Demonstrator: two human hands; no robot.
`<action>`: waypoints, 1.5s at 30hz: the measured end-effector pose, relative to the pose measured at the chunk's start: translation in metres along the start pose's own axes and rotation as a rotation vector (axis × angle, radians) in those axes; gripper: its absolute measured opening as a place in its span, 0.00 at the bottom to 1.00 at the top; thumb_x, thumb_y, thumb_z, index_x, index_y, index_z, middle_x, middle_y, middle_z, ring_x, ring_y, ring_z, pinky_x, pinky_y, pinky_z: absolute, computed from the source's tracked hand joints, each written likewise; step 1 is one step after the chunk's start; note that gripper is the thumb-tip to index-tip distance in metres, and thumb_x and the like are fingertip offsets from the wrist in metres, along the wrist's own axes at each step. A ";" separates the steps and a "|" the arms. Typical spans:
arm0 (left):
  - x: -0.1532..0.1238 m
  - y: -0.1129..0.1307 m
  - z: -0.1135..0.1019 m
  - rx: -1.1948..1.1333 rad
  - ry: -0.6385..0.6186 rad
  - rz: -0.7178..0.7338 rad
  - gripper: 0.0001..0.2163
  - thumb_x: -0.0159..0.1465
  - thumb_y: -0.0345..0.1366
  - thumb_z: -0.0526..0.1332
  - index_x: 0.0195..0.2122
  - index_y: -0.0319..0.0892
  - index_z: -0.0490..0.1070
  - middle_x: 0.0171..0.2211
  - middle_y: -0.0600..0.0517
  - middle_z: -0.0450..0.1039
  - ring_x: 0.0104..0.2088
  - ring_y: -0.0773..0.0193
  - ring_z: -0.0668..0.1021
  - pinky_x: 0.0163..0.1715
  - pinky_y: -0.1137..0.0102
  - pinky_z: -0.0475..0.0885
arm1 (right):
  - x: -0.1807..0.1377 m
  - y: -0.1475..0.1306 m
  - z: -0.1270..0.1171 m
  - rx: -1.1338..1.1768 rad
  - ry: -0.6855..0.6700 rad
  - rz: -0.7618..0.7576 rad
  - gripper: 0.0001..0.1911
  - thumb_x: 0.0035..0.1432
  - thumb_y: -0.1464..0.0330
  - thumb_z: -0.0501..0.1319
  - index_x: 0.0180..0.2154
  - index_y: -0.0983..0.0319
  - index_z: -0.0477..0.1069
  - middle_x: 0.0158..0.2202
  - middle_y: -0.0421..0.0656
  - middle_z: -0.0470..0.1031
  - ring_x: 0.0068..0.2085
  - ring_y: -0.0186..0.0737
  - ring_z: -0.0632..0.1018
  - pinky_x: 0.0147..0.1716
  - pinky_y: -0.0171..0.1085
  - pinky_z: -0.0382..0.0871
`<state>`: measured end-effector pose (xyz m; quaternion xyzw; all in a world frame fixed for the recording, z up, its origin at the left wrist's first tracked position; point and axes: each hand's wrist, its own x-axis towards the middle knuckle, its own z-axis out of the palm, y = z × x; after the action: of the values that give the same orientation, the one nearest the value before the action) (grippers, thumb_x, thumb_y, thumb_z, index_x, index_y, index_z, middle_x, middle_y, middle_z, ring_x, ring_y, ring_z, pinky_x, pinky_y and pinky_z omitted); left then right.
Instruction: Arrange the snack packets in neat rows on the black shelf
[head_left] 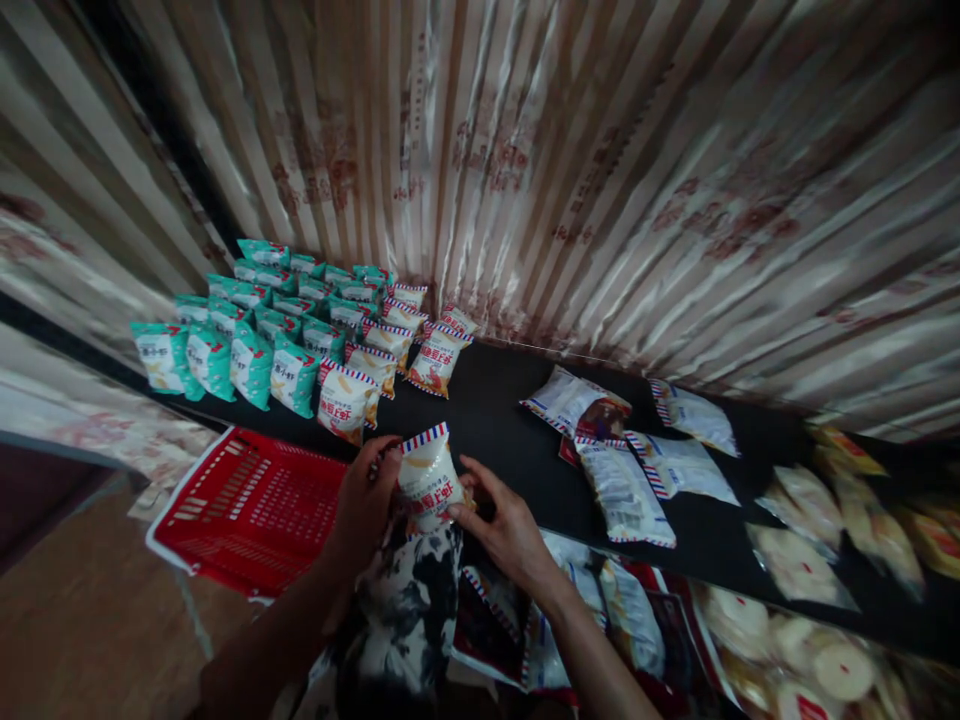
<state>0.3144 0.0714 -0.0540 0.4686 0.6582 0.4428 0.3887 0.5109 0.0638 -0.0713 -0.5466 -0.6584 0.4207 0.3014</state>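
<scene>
Both of my hands hold one snack packet (425,476) with a red-and-blue striped edge, upright over the front edge of a black shelf (495,410). My left hand (365,498) grips its left side with fingers curled. My right hand (501,523) pinches its lower right corner. Just behind it, rows of the same striped packets (375,365) stand beside rows of teal packets (247,350).
A red plastic basket (247,510) sits below the shelf at the left. Loose white packets (622,455) lie flat on the shelf to the right, yellowish ones (825,520) further right. More packets (600,610) fill a lower level. A corrugated metal wall (600,170) backs the shelf.
</scene>
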 end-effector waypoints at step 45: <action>0.069 -0.059 0.052 0.552 0.024 0.700 0.19 0.65 0.28 0.47 0.58 0.37 0.58 0.61 0.43 0.56 0.63 0.57 0.55 0.59 0.56 0.60 | 0.132 0.019 0.057 -0.164 0.468 0.100 0.24 0.54 0.57 0.55 0.51 0.61 0.67 0.42 0.47 0.75 0.42 0.46 0.74 0.43 0.43 0.66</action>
<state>0.3289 0.1389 -0.1322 0.7442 0.5581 0.3607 0.0678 0.4414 0.1806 -0.1231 -0.6834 -0.5749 0.2424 0.3790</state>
